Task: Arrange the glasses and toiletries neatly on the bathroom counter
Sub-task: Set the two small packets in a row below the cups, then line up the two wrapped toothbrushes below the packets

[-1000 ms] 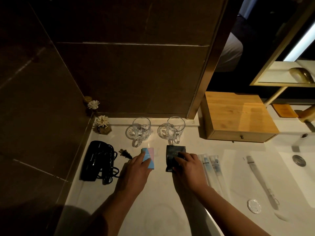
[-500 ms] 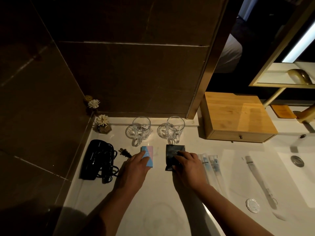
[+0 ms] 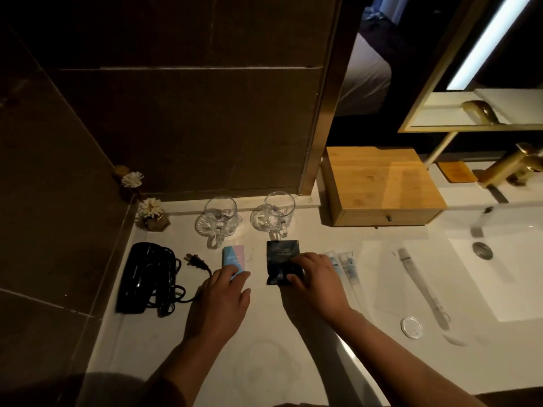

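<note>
Two clear glass mugs, the left mug (image 3: pixel 219 214) and the right mug (image 3: pixel 277 211), stand on glass coasters at the back of the white counter (image 3: pixel 264 348). In front of them lie a blue-and-pink packet (image 3: pixel 232 254) and a black packet (image 3: pixel 282 254). My left hand (image 3: pixel 221 301) rests its fingertips on the near end of the blue packet. My right hand (image 3: pixel 313 282) presses its fingers on the near part of the black packet. Two wrapped toothbrush kits (image 3: pixel 346 267) lie just right of my right hand.
A black hairdryer (image 3: pixel 141 277) with coiled cord and plug lies at the left. A flower diffuser (image 3: pixel 151 214) sits in the corner. A wooden drawer box (image 3: pixel 382 186), a wrapped long item (image 3: pixel 423 289), a round cap (image 3: pixel 411 326), the sink (image 3: pixel 499 259) and brass tap (image 3: pixel 511 168) are on the right.
Both hands stay on their packets with barely any shift; the left fingers have slid slightly toward the near end of the blue packet.
</note>
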Tool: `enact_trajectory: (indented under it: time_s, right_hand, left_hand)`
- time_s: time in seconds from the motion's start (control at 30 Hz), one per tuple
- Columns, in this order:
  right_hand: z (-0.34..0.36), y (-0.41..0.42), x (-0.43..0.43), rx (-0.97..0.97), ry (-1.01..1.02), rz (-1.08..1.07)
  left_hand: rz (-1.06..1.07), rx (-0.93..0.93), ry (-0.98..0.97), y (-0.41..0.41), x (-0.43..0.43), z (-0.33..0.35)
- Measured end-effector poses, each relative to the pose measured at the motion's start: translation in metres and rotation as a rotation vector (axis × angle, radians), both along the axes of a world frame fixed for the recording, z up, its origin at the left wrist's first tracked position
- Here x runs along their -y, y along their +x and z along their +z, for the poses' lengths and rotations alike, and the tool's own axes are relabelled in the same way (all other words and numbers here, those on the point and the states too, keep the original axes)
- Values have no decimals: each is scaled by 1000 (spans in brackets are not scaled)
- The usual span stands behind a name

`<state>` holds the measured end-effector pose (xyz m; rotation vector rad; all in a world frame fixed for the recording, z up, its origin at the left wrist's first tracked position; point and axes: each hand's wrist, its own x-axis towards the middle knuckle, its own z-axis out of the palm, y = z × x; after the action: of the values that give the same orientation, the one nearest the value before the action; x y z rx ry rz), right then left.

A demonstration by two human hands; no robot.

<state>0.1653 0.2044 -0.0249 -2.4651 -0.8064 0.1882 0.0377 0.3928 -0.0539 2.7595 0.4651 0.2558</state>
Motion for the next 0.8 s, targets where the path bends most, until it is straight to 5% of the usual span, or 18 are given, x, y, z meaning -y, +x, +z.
enact_trajectory:
  time_s: [0.3,0.8]
  right_hand:
    - [18,8,108,-93,21,-321]
    - [0,39,145,-186,-85,-177]
  left_hand:
    - [28,-166,-547,22,96,28]
    - [228,-351,-269,85,196,28]
